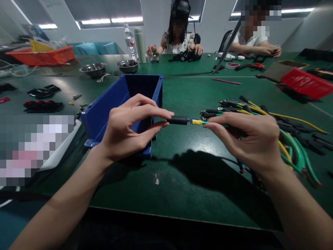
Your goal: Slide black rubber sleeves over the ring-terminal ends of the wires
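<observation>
Between my hands, above the green table (169, 194), a black sleeve (178, 120) and a green wire with a yellow collar (197, 122) lie in one line. My left hand (130, 128) pinches the left end of the black sleeve between thumb and fingers. The wire is pinched by my right hand (244, 139) just right of the yellow collar. Metal shows where sleeve and collar meet. Behind my left hand stands a blue bin (101, 111). A pile of green, yellow and black wires (296, 149) lies behind and beside my right hand.
Two metal bowls (93, 70) (127, 66), a bottle (130, 43) and a green flask (140, 45) stand farther back. An orange basket (52, 55) is at the left, a red bin (307, 82) at the right. Two people (178, 38) (257, 41) sit across the table.
</observation>
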Tool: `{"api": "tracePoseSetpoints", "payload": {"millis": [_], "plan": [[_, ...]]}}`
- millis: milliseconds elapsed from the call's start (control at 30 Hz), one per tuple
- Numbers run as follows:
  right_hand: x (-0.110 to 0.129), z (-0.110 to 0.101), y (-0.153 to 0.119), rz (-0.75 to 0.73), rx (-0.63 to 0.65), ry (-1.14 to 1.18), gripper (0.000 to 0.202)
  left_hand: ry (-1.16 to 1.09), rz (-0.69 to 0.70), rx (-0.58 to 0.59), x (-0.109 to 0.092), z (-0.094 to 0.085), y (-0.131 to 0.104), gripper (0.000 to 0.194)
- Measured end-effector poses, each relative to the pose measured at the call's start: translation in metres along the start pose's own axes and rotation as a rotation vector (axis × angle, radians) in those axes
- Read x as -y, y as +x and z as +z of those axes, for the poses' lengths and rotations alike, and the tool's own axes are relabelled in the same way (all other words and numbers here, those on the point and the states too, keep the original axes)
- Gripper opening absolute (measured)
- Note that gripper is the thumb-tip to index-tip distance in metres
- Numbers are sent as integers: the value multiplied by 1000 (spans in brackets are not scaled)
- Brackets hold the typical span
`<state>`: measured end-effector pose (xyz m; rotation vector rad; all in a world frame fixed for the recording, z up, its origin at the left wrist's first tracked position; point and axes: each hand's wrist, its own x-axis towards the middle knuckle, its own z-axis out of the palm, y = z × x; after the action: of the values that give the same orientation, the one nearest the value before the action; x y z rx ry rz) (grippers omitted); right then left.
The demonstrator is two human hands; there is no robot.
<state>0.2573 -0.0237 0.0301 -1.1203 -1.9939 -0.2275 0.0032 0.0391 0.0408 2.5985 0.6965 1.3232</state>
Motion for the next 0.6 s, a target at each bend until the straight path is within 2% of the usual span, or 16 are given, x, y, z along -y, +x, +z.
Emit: {"api": "tracePoseSetpoints", "payload": {"millis": [300, 600], "plan": [[2, 5, 1, -91, -30, -18, 9, 127, 142, 26, 0, 2, 0, 12], [7, 7, -1, -120, 32, 46, 11, 204, 269, 86, -3, 3, 0, 16]]}}
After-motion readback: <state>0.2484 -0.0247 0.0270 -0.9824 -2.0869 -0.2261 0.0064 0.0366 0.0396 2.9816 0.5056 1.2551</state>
